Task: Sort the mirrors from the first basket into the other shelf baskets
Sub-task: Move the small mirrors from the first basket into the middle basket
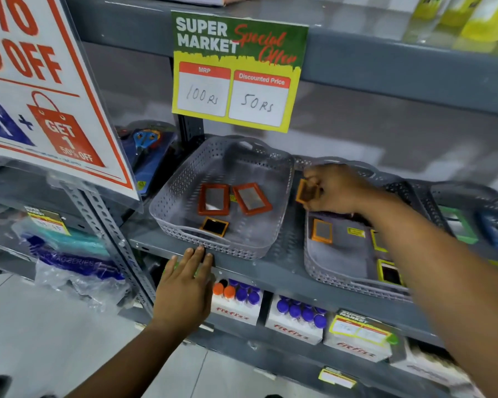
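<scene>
Orange-framed small mirror (307,191) sits pinched in the right hand (335,189) between two grey perforated plastic baskets (167,196); left hand (184,291) spread open, empty.

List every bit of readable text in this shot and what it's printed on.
"SUPER MARKET Special Offer", "MRP 100 Rs", "Discounted Price 50 Rs": green and yellow price card on the upper shelf edge.
"OFF", "BUY 1 + GET 1", "50% OFF": white and red poster.
"fitfizz": white boxes below.
Small shelf tags: too blurred.

Open floor in left basket (167,202) (front-left corner) — price card (236,70) overhead.
</scene>
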